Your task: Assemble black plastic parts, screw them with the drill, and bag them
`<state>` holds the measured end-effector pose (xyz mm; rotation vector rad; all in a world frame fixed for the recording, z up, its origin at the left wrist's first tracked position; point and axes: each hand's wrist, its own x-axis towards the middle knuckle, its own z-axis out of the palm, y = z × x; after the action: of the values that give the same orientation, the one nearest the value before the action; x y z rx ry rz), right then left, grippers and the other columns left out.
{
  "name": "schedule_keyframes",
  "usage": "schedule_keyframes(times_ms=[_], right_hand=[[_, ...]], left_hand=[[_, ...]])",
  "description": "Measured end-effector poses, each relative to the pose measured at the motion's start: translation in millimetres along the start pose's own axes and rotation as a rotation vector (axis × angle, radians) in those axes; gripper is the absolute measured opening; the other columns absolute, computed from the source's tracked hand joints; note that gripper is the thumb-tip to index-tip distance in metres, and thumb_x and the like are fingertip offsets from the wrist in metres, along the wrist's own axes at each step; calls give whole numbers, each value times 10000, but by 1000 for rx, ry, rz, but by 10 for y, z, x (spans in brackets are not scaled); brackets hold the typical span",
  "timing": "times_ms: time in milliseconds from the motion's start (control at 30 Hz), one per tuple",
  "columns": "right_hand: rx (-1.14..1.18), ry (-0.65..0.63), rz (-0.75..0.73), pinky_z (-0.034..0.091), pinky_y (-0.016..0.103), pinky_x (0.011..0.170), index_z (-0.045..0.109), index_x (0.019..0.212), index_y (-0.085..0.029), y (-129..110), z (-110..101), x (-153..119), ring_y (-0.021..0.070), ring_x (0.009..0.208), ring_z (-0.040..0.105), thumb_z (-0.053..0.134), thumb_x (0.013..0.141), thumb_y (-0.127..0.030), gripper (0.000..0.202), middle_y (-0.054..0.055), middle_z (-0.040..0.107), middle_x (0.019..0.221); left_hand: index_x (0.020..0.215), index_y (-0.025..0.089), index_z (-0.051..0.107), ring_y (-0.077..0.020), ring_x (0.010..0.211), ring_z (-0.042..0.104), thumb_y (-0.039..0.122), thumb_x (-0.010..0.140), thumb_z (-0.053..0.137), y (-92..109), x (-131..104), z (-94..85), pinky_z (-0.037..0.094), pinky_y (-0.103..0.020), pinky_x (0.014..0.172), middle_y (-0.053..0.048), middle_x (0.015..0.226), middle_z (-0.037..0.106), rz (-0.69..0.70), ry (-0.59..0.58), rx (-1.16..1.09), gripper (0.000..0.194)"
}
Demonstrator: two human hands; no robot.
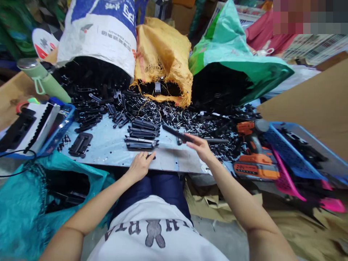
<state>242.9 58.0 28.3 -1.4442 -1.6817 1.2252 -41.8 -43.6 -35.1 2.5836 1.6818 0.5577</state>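
Blue basket (284,154) holds black parts (301,143), left hand (139,166) pinching a dark piece (151,156), right hand (200,148) a bar (174,132)

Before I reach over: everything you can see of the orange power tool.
The power tool is orange and dark, plastic-looking, with a rounded grey end on its upper part, a handle below and a battery pack marked "20V" at the base. It sits at the right of the work surface, between loose black parts and a blue basket; basket contact is unclear. Neither the left hand nor right hand touches it. Standing or lying: can't tell.
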Motion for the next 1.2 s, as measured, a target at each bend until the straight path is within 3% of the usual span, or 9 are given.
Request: schedule_keyframes(times_ms=[133, 233, 333, 400, 533, 700, 867, 1033, 1200], right_hand=[[-653, -162, -124, 351, 408, 1120, 452, 1287, -305, 255, -28, -421, 156, 1248, 436, 487, 699, -597, 658, 21, 436, 1314], [-818, -184, -285, 268, 478, 1145, 410, 1316, -320, 245, 245, -397, 181, 1285, 383, 420, 723, -626, 668, 47, 442, 1303], [-553, -105, -212, 411, 368, 1044, 476, 1273, -289, 119, 636, -298, 116, 1098, 508, 327, 775, -608, 610, 69, 524, 1189], [-190, -84, -77, 511, 249, 830, 387, 1340, -286, 24, 846, -296, 48, 868, 564, 287, 789, -608, 645, 56, 542, 1157], [292, -208, 105, 450, 153, 510, 181, 1434, -250, -55, 990, -406, -9, 553, 494, 317, 775, -616, 766, 43, 601, 940], [87, -152, -164, 457, 91, 576, 402, 1334, -229, -33, 881, -473, -73, 597, 459, 430, 776, -510, 625, 62, 530, 1123], [-16, -45, -245, 454, 89, 598, 354, 1363, -168, -82, 815, -524, -73, 618, 449, 353, 822, -472, 620, 65, 529, 1027], [-156, -34, -396, 463, 111, 737, 429, 1312, -152, -145, 806, -609, -37, 747, 461, 416, 807, -437, 580, 62, 552, 977], [-76, 193, -423, 471, 137, 779, 379, 1344, -114, -224, 991, -681, -12, 802, 470, 341, 837, -416, 591, 91, 534, 991]], left_hand=[[1246, 148, 484, -166, 888, 472, 218, 919, 310, 47, 35, -10, 438, -328, 816, -91, 979, 536, -9, -45, -65, 377], [1209, 152, 504, -158, 962, 509, 264, 932, 305, 127, 80, -55, 446, -311, 864, -81, 1069, 544, -49, -10, -206, 359], [1241, 152, 486, -131, 1036, 525, 294, 936, 318, 247, 155, -122, 453, -261, 886, -82, 1117, 533, -130, 67, -487, 375], [1244, 150, 497, -119, 1025, 535, 313, 929, 351, 328, 219, -164, 457, -247, 883, -85, 1079, 543, -184, 146, -654, 384], [1217, 136, 546, -109, 948, 547, 337, 892, 440, 442, 321, -230, 458, -252, 876, -84, 992, 562, -272, 290, -748, 397], [1181, 120, 579, -92, 881, 544, 288, 886, 452, 578, 320, -291, 460, -233, 834, -80, 921, 555, -243, 330, -671, 362], [1194, 84, 559, -70, 862, 536, 212, 883, 454, 684, 344, -299, 460, -194, 793, -84, 923, 546, -222, 514, -633, 352], [1161, 80, 576, -61, 840, 526, 155, 854, 491, 679, 454, -364, 460, -171, 762, -73, 905, 560, -1, 493, -604, 328], [1179, 67, 553, -82, 935, 526, 102, 870, 425, 833, 513, -436, 458, -208, 841, -105, 977, 564, -112, 761, -538, 337]])
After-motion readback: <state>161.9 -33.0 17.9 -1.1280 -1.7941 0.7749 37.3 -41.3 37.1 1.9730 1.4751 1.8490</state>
